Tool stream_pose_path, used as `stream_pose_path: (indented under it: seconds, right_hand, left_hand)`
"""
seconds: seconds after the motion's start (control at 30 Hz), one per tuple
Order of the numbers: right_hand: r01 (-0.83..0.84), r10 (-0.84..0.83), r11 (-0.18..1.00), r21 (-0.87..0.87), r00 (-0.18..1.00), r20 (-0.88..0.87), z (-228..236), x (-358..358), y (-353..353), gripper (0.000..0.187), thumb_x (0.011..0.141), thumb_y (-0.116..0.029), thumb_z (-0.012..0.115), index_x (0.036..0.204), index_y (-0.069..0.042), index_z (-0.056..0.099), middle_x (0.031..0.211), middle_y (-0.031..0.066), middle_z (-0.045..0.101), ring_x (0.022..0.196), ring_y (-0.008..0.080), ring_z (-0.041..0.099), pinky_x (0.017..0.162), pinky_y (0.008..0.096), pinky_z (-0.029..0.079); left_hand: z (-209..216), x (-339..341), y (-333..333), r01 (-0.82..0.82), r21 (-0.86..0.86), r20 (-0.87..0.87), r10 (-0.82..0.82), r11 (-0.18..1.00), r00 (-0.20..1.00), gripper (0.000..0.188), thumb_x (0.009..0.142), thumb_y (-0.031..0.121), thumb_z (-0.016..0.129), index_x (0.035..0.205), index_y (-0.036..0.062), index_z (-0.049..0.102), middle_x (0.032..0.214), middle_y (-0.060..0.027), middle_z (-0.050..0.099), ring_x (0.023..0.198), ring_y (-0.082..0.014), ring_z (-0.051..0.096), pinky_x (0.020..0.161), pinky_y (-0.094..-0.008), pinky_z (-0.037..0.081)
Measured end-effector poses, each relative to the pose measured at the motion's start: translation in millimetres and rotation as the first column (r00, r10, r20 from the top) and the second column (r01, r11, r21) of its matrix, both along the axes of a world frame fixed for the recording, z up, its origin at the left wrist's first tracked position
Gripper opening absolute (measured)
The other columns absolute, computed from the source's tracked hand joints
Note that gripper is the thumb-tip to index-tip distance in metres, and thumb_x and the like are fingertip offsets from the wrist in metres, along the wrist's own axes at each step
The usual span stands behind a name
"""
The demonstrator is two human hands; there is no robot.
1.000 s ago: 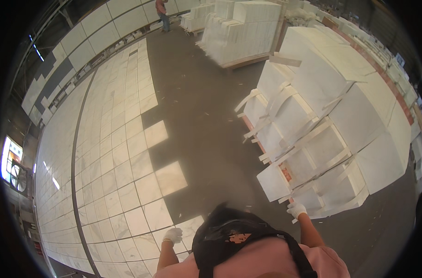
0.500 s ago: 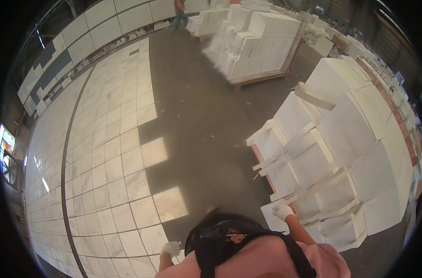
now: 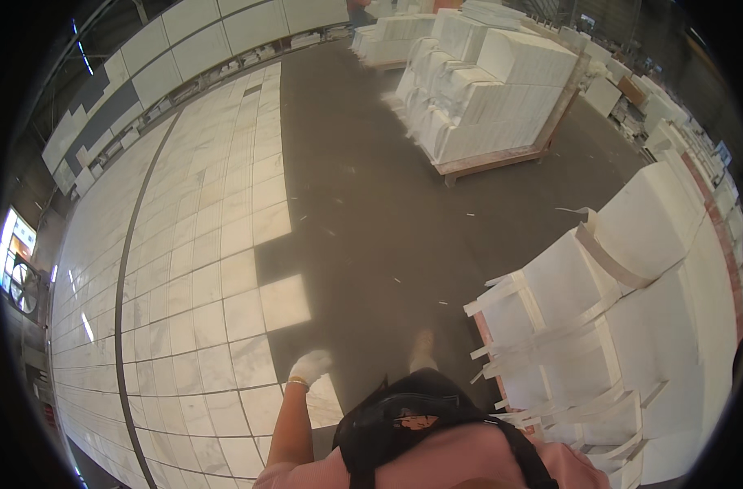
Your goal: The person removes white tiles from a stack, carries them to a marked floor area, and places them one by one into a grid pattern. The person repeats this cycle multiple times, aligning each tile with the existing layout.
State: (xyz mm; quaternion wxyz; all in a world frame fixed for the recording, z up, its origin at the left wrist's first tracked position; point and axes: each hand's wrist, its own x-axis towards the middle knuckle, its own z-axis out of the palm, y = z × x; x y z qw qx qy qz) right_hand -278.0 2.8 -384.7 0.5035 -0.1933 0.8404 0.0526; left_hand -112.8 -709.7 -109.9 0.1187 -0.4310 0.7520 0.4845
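Observation:
My left hand (image 3: 309, 367), in a white glove, hangs in the air over the inner edge of the pale tiles laid on the floor (image 3: 247, 311). Nothing shows in it; the fingers look loosely stretched, though their tips are a little blurred. A single white marble tile (image 3: 326, 403) lies partly hidden below and behind this hand. My right hand is out of sight. To my right stands a large stack of white stone slabs (image 3: 655, 322), with pale strips (image 3: 612, 254) across its faces.
Grey floor (image 3: 371, 244) runs forward between the tiles and the stacks. Ahead to the right, another stack of white blocks (image 3: 502, 106) sits on a wooden pallet (image 3: 493, 158). A person (image 3: 357, 13) is partly visible at the far end. Large panels (image 3: 171, 53) line the far left.
I have moved forward and the view has turned slightly left. My left hand has swung up and ahead. My right hand, earlier beside the right stack, has left the view.

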Motion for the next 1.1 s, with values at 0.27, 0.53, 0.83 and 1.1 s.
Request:
stream_pose_path:
  seconds: [0.27, 0.53, 0.83, 1.1]
  right_hand:
    - [-0.189, 0.180, 0.981, -0.035, 0.968, -0.174, 119, -280, -200, 0.041, 0.094, -0.035, 0.059, 0.123, -0.009, 0.073, 0.129, 0.0197, 0.068, 0.118, 0.0368, 0.066, 0.099, 0.0485, 0.053]
    - [0.026, -0.176, 0.922, -0.386, 0.916, -0.360, 267, -488, -441, 0.034, 0.082, -0.025, 0.074, 0.115, -0.015, 0.075, 0.117, 0.0125, 0.074, 0.107, 0.0313, 0.070, 0.095, 0.0412, 0.055]
    - [0.178, -0.214, 0.952, -0.249, 0.969, -0.126, 242, -518, -561, 0.037, 0.080, -0.025, 0.083, 0.115, -0.015, 0.078, 0.114, 0.0087, 0.077, 0.107, 0.0267, 0.072, 0.096, 0.0357, 0.054]
    - [0.139, -0.140, 0.989, -0.046, 0.990, -0.003, 204, -571, -602, 0.038, 0.087, -0.030, 0.072, 0.122, -0.017, 0.074, 0.127, 0.0096, 0.072, 0.117, 0.0304, 0.068, 0.098, 0.0433, 0.055]
  left_hand:
    - [-108, 16, -46, -0.064, 0.354, 0.109, 0.026, 0.933, 0.994, 0.026, 0.088, 0.017, 0.065, 0.113, 0.0104, 0.067, 0.107, -0.0084, 0.069, 0.088, -0.0291, 0.066, 0.070, -0.0434, 0.054]
    - [-101, -5, -47, -0.031, 0.533, 0.035, 0.014, 0.845, 0.999, 0.015, 0.095, 0.032, 0.050, 0.092, 0.0183, 0.055, 0.087, -0.0070, 0.057, 0.082, -0.0287, 0.056, 0.068, -0.0472, 0.046]
    - [-92, -150, -211, 0.995, -0.046, 0.485, -0.873, -0.087, -0.053, 0.021, 0.097, 0.031, 0.058, 0.097, 0.0211, 0.077, 0.103, 0.0059, 0.075, 0.105, -0.0159, 0.069, 0.088, -0.0382, 0.055]
    - [-79, -370, -470, 0.361, -0.258, 0.247, -0.300, 0.896, 0.922, 0.030, 0.081, 0.024, 0.072, 0.108, 0.0087, 0.072, 0.096, -0.0093, 0.073, 0.080, -0.0271, 0.071, 0.068, -0.0391, 0.057]
